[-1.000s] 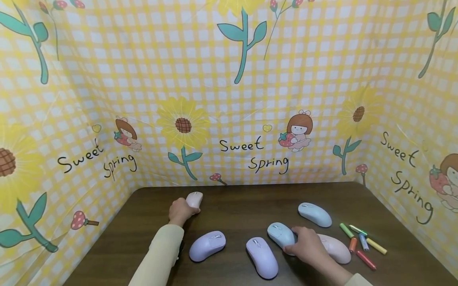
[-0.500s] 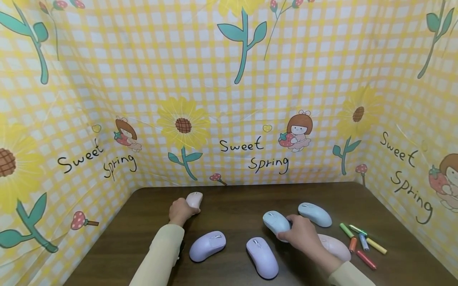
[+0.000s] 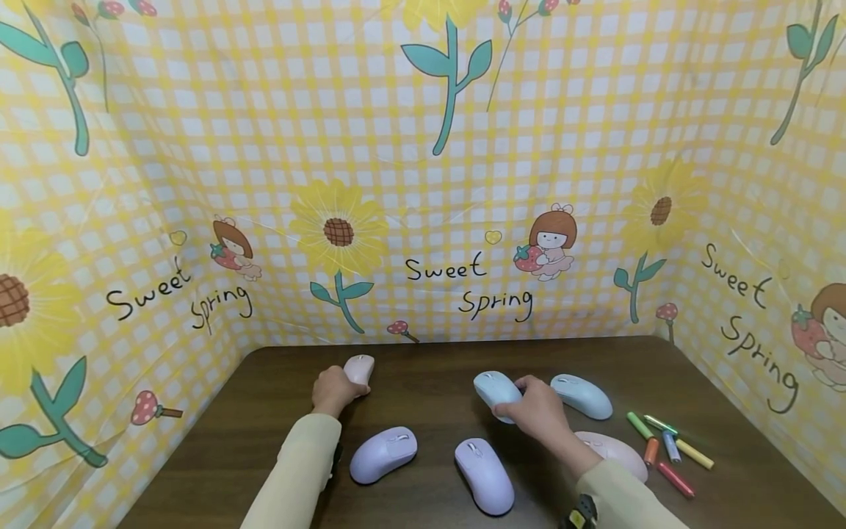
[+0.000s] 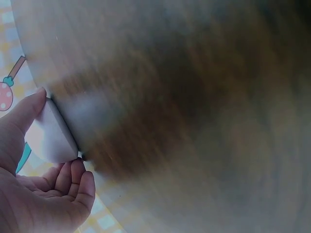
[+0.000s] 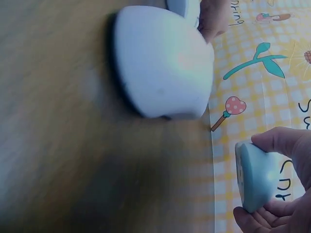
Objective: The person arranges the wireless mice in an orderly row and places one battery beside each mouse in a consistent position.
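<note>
At the back left of the table, my left hand (image 3: 333, 391) grips a pale pink computer mouse (image 3: 359, 369) by its sides. The left wrist view has the thumb on one side of that mouse (image 4: 51, 133) and curled fingers at the other. My right hand (image 3: 538, 413) holds a light blue mouse (image 3: 492, 389) between thumb and fingers. In the right wrist view, this blue mouse (image 5: 260, 177) is held up on edge to the camera, its underside partly showing. Two lavender mice lie in front: one left (image 3: 383, 455), one near the middle (image 3: 485, 477).
A second light blue mouse (image 3: 581, 397) lies just right of my right hand. Another pale pink mouse (image 3: 621, 457) is partly covered by my right forearm. Several short coloured sticks (image 3: 676, 479) lie at the right. Yellow checked cloth (image 3: 423, 184) walls the brown table (image 3: 429, 375).
My right hand has carried the light blue mouse away from me and a little left, uncovering more of the table in front. My left hand has stayed on the pink mouse.
</note>
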A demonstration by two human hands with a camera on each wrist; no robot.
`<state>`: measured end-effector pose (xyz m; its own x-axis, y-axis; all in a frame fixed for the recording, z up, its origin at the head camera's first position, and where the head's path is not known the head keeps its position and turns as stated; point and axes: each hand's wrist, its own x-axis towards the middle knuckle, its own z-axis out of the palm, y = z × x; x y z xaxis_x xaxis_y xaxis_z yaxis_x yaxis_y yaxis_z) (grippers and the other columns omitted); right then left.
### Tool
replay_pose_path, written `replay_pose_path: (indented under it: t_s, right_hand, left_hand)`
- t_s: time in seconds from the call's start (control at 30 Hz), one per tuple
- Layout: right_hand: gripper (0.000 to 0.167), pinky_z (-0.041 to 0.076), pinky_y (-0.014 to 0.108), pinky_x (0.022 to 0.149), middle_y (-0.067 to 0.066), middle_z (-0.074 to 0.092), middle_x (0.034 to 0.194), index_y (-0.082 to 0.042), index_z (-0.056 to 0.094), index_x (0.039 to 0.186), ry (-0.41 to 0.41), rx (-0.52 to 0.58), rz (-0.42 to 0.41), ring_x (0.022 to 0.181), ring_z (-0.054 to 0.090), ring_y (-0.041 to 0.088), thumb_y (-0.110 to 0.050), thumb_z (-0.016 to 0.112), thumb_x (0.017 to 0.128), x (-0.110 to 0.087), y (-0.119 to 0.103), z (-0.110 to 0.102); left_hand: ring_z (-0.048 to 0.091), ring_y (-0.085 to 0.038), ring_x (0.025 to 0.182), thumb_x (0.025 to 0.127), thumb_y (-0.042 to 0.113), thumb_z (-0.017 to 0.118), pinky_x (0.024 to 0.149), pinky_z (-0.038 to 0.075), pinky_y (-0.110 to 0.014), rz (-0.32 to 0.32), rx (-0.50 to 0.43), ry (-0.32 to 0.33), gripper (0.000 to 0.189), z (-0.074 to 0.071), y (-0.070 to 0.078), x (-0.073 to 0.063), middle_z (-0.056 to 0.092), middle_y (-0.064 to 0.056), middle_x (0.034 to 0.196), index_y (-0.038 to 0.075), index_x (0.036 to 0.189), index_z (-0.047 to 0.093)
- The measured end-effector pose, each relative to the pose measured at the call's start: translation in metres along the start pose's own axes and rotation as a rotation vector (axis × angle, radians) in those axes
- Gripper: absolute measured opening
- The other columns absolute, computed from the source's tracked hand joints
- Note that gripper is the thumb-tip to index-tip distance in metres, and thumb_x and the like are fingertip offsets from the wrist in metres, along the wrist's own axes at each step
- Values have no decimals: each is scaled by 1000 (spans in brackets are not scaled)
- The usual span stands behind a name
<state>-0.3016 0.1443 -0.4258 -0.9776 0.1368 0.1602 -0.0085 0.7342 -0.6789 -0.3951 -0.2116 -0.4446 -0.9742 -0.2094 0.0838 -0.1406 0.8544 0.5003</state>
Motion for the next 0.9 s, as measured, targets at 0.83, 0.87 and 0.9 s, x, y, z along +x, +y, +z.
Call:
replay_pose_path:
  t_s: [0.83,0.87,0.9]
  right_hand:
    - [56,49,42,69,16,66,92,6,66,102,54,61,149,80,60,28,-37,82,69,37,-33,20]
    - [55,49,42,69,15,66,90,6,66,100,54,55,155,78,60,28,-37,82,69,39,-35,21]
    - [55,49,42,68,15,66,89,5,66,99,55,49,164,77,60,28,-37,82,69,41,-36,22]
  left_hand:
    - [60,-42,86,68,33,86,71,49,-53,-11,-2,-2,67,3,-1,4,62,-28,96,-14,107,59]
    - [60,-42,86,68,33,86,71,50,-53,-12,-2,-4,67,3,-1,4,62,-28,96,-14,107,59]
    - [60,-42,85,69,33,86,71,50,-53,-14,-1,-5,67,2,-1,3,62,-28,96,-14,107,59]
